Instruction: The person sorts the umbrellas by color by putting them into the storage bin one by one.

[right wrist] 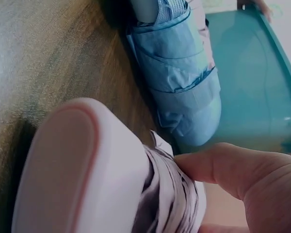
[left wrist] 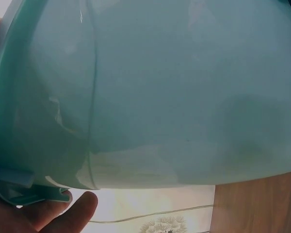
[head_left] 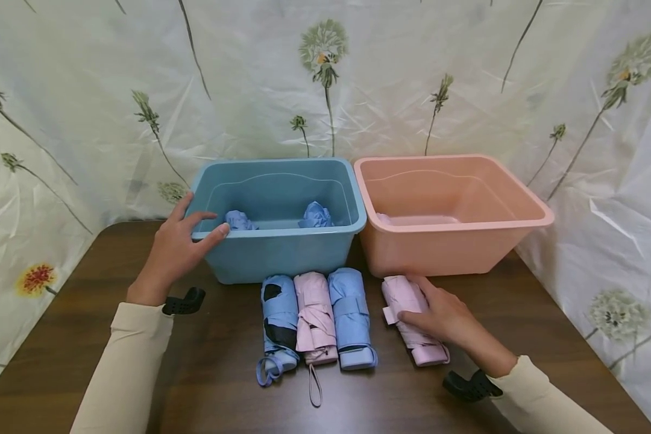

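My right hand [head_left: 439,313] holds a pink folded umbrella [head_left: 405,295] on the table at the right, thumb on its near side. In the right wrist view the thumb presses the wrapped cloth beside the umbrella's pale handle end [right wrist: 63,170]. My left hand [head_left: 181,244] rests with spread fingers on the left rim corner of the blue bin [head_left: 282,256]. Left of the held umbrella lie three more in a row: a blue one with black patches [head_left: 280,307], a pink one [head_left: 316,313] and a plain blue one [head_left: 351,313].
Two blue bundles [head_left: 317,215] sit inside the blue bin. A pink bin [head_left: 434,247] stands right beside it, with a bit of pink cloth [head_left: 383,218] partly hidden behind its front rim. Both bins stand at the back of the brown table [head_left: 211,374], before a flowered sheet [head_left: 249,78].
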A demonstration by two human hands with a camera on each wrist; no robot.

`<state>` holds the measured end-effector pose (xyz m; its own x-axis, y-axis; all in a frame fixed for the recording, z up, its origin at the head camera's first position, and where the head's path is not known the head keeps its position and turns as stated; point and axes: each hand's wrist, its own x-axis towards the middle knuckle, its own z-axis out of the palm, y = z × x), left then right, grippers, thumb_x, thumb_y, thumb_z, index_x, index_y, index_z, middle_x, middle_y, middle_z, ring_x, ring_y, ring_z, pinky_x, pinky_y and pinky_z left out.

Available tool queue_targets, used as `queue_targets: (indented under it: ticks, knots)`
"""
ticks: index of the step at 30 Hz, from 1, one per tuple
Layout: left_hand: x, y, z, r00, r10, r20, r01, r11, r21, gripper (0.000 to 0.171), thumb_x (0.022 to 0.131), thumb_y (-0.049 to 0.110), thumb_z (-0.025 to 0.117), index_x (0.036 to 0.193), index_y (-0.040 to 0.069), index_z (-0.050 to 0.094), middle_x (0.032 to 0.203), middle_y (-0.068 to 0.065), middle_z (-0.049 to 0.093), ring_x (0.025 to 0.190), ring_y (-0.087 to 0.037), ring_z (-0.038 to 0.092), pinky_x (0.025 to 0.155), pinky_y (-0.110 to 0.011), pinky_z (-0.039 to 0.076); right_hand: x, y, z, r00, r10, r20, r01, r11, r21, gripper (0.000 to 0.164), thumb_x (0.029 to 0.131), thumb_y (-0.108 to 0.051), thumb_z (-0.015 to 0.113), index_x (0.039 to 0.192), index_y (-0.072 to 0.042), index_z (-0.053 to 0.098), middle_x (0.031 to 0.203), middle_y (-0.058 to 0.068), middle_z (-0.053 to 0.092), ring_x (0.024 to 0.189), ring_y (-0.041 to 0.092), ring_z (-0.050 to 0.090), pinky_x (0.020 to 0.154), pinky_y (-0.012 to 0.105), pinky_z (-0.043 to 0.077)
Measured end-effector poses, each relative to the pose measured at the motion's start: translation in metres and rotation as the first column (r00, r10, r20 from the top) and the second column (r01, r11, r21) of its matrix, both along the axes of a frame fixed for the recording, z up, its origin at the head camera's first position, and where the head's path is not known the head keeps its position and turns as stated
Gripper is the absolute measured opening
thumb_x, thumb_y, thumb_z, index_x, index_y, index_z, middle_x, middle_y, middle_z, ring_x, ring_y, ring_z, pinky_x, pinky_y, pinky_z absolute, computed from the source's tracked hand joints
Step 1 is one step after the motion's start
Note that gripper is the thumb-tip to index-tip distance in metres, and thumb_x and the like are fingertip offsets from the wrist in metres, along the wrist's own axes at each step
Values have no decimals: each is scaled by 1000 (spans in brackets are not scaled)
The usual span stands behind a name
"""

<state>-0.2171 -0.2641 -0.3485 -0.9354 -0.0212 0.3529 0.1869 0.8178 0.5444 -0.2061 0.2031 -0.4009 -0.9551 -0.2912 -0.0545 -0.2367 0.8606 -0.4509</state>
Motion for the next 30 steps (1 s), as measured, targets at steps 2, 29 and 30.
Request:
queue_targets:
  ticks: [2,29,30]
  knots:
    - [0,1,2,1000,1,3,-1,1000,-1,62,89,59,55,123,8,64,159,-12,17,136,-50,30,98,-71,30,-1,0,0,1000,-3,7,3,1000,2,77,82,-42,72,144,-14,37,124,25,56,101,38,57,75,51,46]
    - [3,0,2,1000,-12,8,12,1000,-19,59,91,56,55,124,8,63,160,-13,15,136,-52,26,97,-75,26,-1,-11,1,999,-40,-11,41,999,35,74,79,-32,74,140,-18,35,115,19,56,89,33,57,64,44,47]
    - [3,1,2,1000,-15,6,15,1000,-19,59,91,56,55,123,8,63,160,-13,15,136,-52,27,97,-74,26,-1,-11,1,999,-42,2,42,999,23,74,80,-31,74,141,-18,34,116,19,56,90,33,57,64,43,47]
